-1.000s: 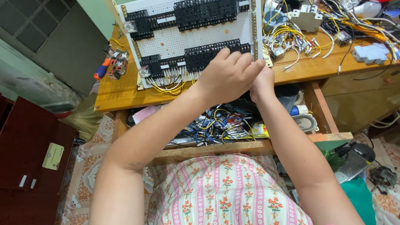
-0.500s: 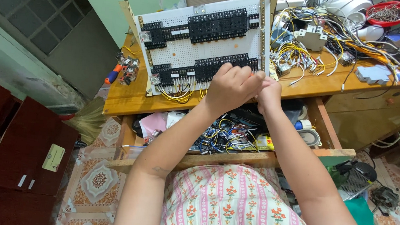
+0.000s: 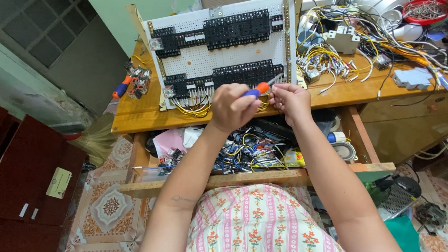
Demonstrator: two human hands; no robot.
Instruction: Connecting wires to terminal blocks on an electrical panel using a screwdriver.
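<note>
At near edge of white panel (image 3: 224, 51): left hand (image 3: 233, 108) clamped on orange-blue screwdriver (image 3: 256, 89); right hand (image 3: 289, 100) just beside, fingers pinched together at yellow wires (image 3: 196, 109).

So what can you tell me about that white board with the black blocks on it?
The white perforated panel leans tilted on the wooden desk, carrying two rows of black terminal blocks. Yellow wires loop from its lower edge. The left hand holds an orange-and-blue screwdriver to its lower row; the right hand is beside it.
</note>
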